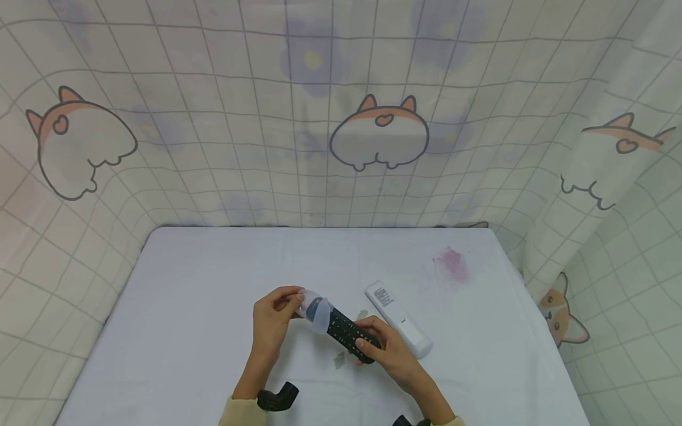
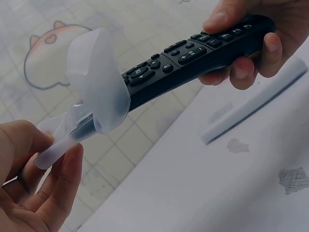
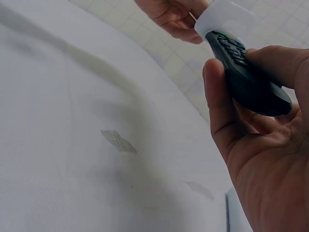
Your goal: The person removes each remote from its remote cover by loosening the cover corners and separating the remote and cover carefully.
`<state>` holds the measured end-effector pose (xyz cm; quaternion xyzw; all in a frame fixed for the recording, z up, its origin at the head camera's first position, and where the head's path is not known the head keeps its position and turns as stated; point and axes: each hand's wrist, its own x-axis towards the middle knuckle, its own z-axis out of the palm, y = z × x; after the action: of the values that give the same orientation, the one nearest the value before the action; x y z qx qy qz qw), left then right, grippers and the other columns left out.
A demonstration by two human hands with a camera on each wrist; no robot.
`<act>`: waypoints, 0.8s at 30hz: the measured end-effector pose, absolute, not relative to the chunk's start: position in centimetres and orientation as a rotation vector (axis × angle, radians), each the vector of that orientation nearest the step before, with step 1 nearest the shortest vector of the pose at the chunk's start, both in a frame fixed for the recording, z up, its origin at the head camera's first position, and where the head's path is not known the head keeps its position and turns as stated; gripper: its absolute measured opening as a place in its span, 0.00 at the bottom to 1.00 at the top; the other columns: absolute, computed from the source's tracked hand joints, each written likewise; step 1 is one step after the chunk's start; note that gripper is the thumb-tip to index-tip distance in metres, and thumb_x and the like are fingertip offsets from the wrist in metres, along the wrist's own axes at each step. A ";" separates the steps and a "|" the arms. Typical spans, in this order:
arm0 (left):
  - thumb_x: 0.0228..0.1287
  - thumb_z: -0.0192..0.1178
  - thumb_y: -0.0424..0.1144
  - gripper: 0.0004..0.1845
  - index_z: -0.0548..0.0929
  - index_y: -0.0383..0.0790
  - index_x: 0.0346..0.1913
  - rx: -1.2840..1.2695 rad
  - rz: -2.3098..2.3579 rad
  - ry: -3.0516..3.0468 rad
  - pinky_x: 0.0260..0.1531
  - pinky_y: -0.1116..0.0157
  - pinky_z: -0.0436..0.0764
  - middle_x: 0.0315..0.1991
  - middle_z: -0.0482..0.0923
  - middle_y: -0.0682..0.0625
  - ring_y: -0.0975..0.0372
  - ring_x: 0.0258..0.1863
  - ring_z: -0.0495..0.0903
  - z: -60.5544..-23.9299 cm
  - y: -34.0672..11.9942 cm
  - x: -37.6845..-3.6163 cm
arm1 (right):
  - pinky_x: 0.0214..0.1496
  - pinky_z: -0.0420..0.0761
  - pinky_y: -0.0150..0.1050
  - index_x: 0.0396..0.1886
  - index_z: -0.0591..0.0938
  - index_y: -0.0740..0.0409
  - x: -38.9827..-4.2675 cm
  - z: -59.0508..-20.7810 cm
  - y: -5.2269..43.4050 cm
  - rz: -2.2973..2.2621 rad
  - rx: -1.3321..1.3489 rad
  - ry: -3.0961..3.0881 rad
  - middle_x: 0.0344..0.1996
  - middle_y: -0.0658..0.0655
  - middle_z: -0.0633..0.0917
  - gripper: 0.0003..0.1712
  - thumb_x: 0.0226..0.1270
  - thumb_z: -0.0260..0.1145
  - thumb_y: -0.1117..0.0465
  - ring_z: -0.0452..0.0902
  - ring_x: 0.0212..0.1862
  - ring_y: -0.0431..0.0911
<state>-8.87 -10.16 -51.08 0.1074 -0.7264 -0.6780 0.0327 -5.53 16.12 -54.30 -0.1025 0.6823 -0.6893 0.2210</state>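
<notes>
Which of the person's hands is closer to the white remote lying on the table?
Right. The right hand sits just beside the white remote; the left hand is farther away.

Head view is evenly and softly lit; only faint shadows are cast on the surface (image 1: 213, 296). Strong barrel distortion is noted at the edges, where the grid lines of the curtain (image 1: 341, 118) are bowed. Wrist views are dimmer and greyer. The near fingers in them are rendered soft. No glare is recorded.
</notes>
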 end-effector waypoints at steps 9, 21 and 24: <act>0.71 0.67 0.32 0.10 0.87 0.36 0.52 0.273 -2.121 -2.222 0.39 0.67 0.89 0.44 0.86 0.37 0.61 0.37 0.88 -50.6 -10.4 -8.8 | 0.47 0.89 0.36 0.68 0.75 0.64 -5.9 -54.0 16.4 -1.942 -0.127 1.944 0.65 0.69 0.79 0.26 0.76 0.67 0.60 0.87 0.50 0.44; 0.76 0.64 0.40 0.17 0.82 0.41 0.62 0.178 -2.165 -2.284 0.44 0.69 0.88 0.54 0.83 0.40 0.61 0.44 0.88 -50.6 -10.7 -8.8 | 0.53 0.88 0.36 0.68 0.75 0.65 -6.0 -53.0 16.4 -1.971 -0.106 1.943 0.64 0.68 0.81 0.28 0.73 0.70 0.62 0.84 0.55 0.39; 0.76 0.63 0.43 0.19 0.81 0.42 0.65 0.180 -2.221 -2.302 0.46 0.67 0.89 0.59 0.80 0.42 0.58 0.49 0.86 -50.6 -10.7 -9.0 | 0.54 0.88 0.35 0.68 0.75 0.65 -6.0 -52.8 16.3 -1.982 -0.102 1.927 0.63 0.64 0.82 0.28 0.73 0.70 0.62 0.84 0.55 0.39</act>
<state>-8.98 -10.73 -50.61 0.0563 -0.7181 -0.6930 -0.0312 -5.99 16.34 -52.84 -0.0364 0.6845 -0.7039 0.1865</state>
